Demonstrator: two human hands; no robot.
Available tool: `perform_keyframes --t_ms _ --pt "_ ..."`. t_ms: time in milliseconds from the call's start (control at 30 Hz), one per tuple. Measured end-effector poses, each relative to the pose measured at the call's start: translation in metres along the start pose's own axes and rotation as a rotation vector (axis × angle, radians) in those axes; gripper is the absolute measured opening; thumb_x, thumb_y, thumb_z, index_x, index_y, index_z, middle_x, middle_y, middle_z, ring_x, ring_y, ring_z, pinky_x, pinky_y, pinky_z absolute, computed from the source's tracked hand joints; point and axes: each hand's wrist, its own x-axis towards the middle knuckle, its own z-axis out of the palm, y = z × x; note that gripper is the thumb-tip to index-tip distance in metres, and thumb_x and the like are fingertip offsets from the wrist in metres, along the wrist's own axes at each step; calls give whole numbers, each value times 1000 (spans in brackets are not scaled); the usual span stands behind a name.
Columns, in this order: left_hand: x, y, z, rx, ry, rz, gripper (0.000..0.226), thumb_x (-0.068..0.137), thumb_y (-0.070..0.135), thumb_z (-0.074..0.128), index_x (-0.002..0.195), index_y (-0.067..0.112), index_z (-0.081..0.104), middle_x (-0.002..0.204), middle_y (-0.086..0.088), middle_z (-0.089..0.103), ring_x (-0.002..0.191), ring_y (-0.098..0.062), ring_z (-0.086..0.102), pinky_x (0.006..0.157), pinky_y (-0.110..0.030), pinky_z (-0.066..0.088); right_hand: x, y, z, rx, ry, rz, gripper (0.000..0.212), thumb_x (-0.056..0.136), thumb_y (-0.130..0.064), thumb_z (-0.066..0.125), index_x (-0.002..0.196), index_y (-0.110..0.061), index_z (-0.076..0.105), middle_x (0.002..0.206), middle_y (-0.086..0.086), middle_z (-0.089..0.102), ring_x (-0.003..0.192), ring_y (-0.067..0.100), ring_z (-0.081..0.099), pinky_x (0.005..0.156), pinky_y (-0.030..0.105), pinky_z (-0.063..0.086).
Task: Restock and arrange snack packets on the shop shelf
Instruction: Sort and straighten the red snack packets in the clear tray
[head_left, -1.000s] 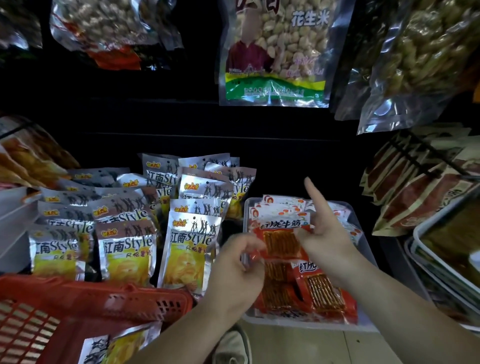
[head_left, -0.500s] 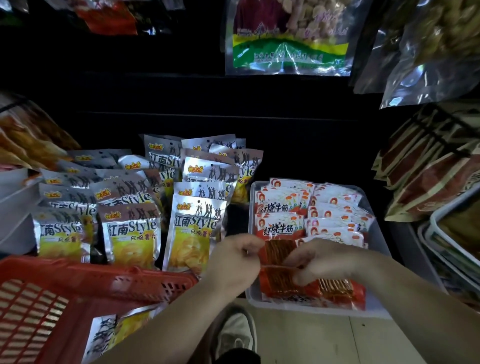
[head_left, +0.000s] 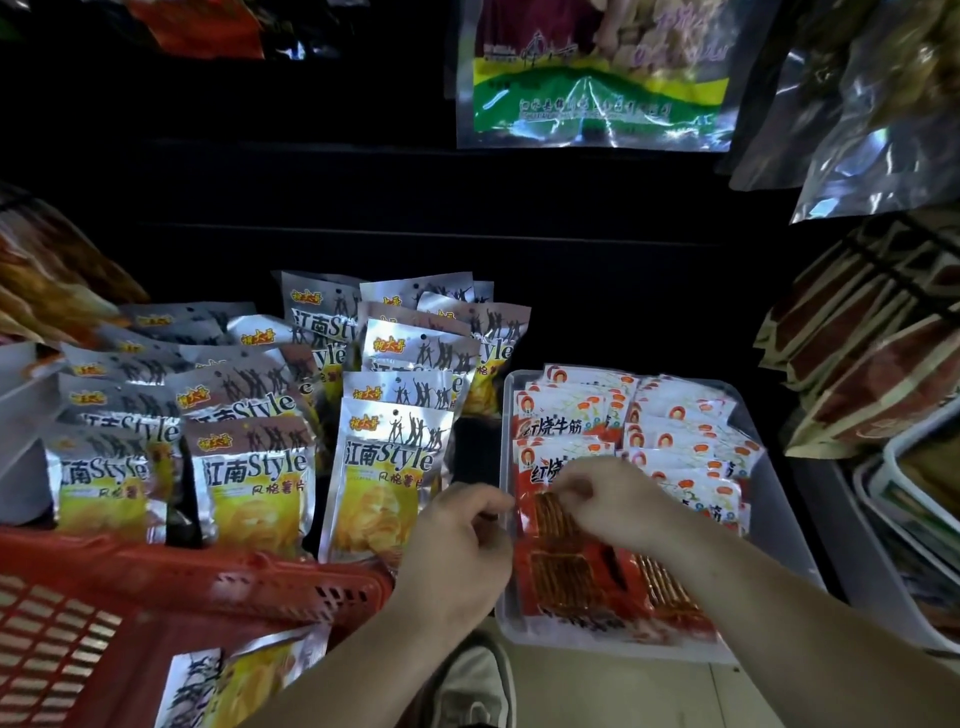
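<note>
The right hand (head_left: 613, 499), earlier raised, now pinches the red packet (head_left: 553, 517) alongside the left hand (head_left: 457, 545). Placement in the tray (head_left: 774, 525), lower centre, appears under way.

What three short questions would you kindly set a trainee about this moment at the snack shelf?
1. True or false: the red basket is to the right of the clear tray.
2. Pick one: the fingers of the right hand pinch A) a hanging bag, B) a red packet over the tray, C) the basket's rim.
3. In a few words: which packets stand upright just left of the tray?

Key: 1. False, the basket is to its left. 2. B. 3. The silver and yellow packets.
</note>
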Motion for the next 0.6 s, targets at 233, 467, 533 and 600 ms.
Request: perform_keyframes --t_ms 233,467,533,600 --pt "1 -2 -1 -21 17 -1 41 91 -3 59 109 29 76 105 19 72 93 0 67 75 -12 50 28 -3 5 -287 158 103 72 95 -28 71 157 -35 33 164 -5 31 133 25 56 99 43 55" --pt "2 -2 -5 -72 14 -25 41 94 -2 57 109 31 76 106 20 70 100 1 65 79 -11 50 33 -4 4 -403 317 90 7 97 -35 69 102 -34 64 110 -10 64 92 13 64 79 34 58" --pt "2 -2 -6 -70 17 -29 39 94 -1 58 110 30 75 107 20 70 102 2 64 81 -12 51 29 -5 4 -436 376 68 3 99 -32 65 98 -31 62 97 -11 63 83 14 62 71 30 55" --pt "0 -2 -4 -58 22 -24 40 93 -1 58 111 30 76 109 19 70 101 1 64 81 -13 51 26 -5 2 -483 460 38 4 102 -31 61 102 -28 61 90 -10 61 76 16 60 64 28 47"
